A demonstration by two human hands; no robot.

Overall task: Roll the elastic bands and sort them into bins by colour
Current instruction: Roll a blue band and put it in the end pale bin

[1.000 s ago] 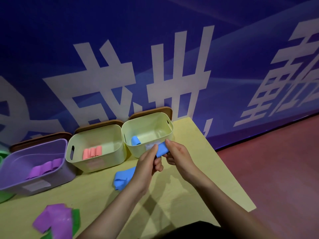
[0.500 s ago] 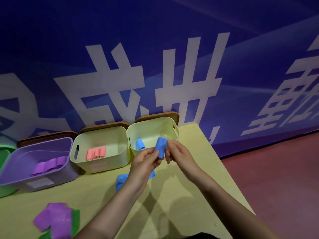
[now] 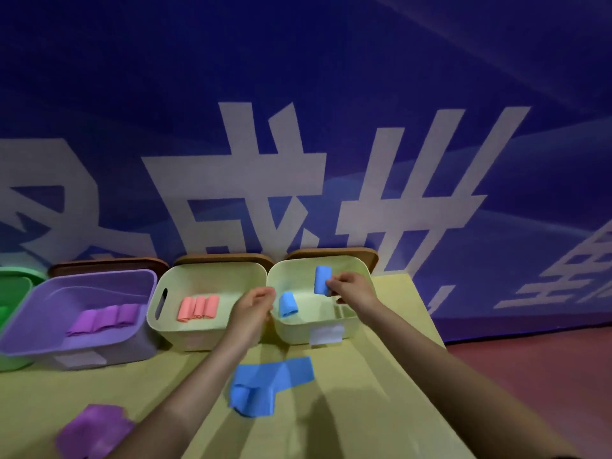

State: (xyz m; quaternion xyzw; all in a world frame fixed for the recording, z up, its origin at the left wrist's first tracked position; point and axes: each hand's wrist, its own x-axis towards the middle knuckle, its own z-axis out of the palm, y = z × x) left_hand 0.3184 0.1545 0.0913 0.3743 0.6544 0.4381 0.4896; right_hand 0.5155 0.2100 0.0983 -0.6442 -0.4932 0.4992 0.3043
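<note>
Blue wall point(image 3: 298, 77) behind, yellow-green table point(image 3: 381, 392) below. Right hand point(image 3: 351, 288) pinching rolled blue band point(image 3: 323, 279) over right bin point(image 3: 331, 332), ready to drop beside 1 blue roll point(image 3: 287, 304) just left of fingertips. Left hand point(image 3: 253, 306) loosely curled, holding nothing. Unrolled blue band point(image 3: 265, 382) near the wrists, presumably next.

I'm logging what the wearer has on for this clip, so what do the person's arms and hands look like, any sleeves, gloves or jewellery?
Both forearms are bare as far as the frame shows: no sleeves reach into view. The left hand and the right hand wear no gloves, and no watch, bracelet or ring shows on either. The picture is somewhat blurred, so a thin ring could go unseen. No cables or markings are visible on either arm.
</note>
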